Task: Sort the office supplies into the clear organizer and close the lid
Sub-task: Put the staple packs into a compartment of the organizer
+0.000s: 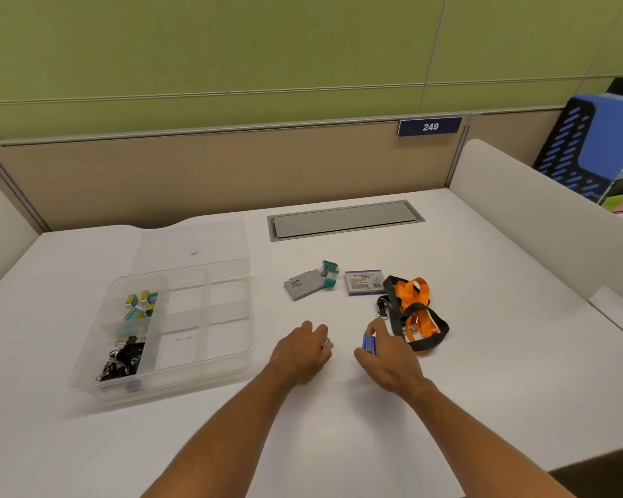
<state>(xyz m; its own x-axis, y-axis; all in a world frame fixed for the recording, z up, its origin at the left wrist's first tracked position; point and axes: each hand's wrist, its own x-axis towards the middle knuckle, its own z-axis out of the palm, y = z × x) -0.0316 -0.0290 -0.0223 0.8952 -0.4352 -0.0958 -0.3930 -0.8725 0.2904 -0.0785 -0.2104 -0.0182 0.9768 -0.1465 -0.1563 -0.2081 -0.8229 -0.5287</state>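
Note:
The clear organizer point(231, 350) stands open on the left of the white desk, its lid point(195, 242) lying behind it. Small staple boxes point(141, 305) fill its far-left compartment and black binder clips point(123, 357) the near-left one. My right hand point(385, 357) is closed around a small blue box point(369, 343) just left of the orange and black lanyards point(416, 310). My left hand point(303, 350) rests on the desk with fingers curled over something small and shiny; what it is I cannot tell. A grey card box point(304, 283), teal items point(330, 273) and a purple-edged box point(364, 282) lie beyond.
A grey cable hatch point(344, 219) is set into the desk at the back. White side dividers point(540, 213) flank the desk, with a tan partition behind. A blue-black file holder point(597, 145) stands past the right divider.

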